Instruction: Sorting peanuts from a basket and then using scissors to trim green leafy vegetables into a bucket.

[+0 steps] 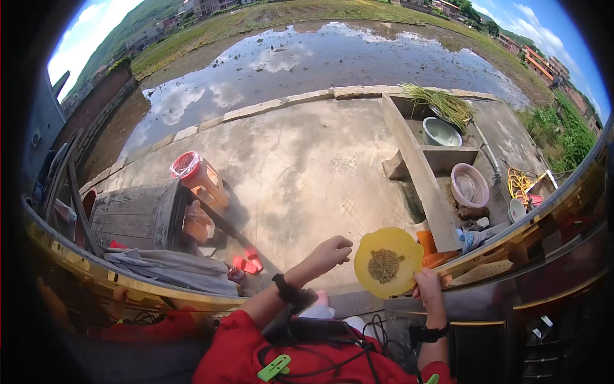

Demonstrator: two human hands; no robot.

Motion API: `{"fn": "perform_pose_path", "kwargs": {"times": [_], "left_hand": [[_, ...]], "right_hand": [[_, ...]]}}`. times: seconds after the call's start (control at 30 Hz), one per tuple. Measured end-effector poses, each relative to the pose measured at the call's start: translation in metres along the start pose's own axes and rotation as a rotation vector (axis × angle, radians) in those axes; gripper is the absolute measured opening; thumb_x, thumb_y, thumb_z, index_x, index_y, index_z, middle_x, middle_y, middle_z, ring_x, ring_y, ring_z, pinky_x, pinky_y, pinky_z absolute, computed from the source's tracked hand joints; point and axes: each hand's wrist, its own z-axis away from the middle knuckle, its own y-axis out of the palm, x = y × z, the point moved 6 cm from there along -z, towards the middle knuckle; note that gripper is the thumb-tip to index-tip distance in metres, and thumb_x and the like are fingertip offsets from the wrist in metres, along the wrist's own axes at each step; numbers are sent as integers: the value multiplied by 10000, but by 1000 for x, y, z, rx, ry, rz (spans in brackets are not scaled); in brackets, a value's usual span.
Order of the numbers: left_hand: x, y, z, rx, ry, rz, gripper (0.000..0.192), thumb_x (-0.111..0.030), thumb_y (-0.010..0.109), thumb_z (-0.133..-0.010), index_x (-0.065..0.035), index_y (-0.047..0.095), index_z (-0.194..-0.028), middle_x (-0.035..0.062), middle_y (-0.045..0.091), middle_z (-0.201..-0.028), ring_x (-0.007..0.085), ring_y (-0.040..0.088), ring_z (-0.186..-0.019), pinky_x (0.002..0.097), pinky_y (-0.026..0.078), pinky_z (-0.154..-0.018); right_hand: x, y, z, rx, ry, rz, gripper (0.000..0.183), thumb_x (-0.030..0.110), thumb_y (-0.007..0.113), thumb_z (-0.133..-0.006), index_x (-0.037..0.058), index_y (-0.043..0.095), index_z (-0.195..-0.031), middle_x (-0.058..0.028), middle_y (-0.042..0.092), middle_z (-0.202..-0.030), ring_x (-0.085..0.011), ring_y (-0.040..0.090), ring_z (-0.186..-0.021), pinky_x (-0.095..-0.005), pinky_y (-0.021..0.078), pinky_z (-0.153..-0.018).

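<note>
My right hand [427,285] grips the lower right rim of a yellow plastic dish [395,237] with a wavy edge. A small heap of brownish grain or seeds [385,265] lies in the middle of the dish. Left of the dish, my left hand [332,252] hangs in the air with its fingers curled. It does not touch the dish, and whether something small is between its fingers cannot be told.
A red tub lined with plastic [184,165] sits on a stool [208,185] at the left, near a wooden table [127,211]. Red slippers [247,264] lie on the concrete. At the right, a concrete trough [422,177] holds a pink basin [470,185] and a pale basin [441,132].
</note>
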Motion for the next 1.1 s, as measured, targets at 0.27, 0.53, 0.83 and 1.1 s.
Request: {"fn": "perform_pose_path", "kwargs": {"times": [0.27, 0.53, 0.83, 1.1], "left_hand": [[-5, -80, -78, -72, -97, 151, 428, -228, 537, -944, 45, 474, -1268, 149, 553, -1176, 225, 629, -948, 322, 523, -794], [-35, -109, -212, -72, -189, 77, 618, -327, 501, -970, 74, 264, -1376, 239, 500, -1211, 281, 652, -913, 338, 560, -742], [-61, -113, -426, 166, -143, 90, 322, -166, 494, -926, 86, 505, -1128, 177, 616, -999, 213, 677, -772, 302, 576, -666], [-87, -171, -602, 173, -74, 48, 313, -100, 502, -883, 112, 503, -1112, 173, 632, -962, 233, 677, -759, 312, 561, -679]], "right_hand": [[74, 33, -108, 47, 54, 59, 197, 181, 516, -859, 14, 577, -772, -59, 557, -571, -85, 481, -368, -211, 341, -331], [130, 40, -268, 133, 8, 159, 209, 193, 504, -825, 6, 582, -774, -61, 570, -600, -98, 504, -408, -228, 375, -361], [184, -1, -452, 134, 0, 227, 237, 208, 493, -821, -1, 594, -771, -72, 594, -625, -113, 541, -437, -239, 415, -391], [241, 0, -584, 74, -29, 163, 311, 297, 526, -925, -2, 600, -883, -59, 608, -661, -87, 522, -433, -215, 387, -379]]}}
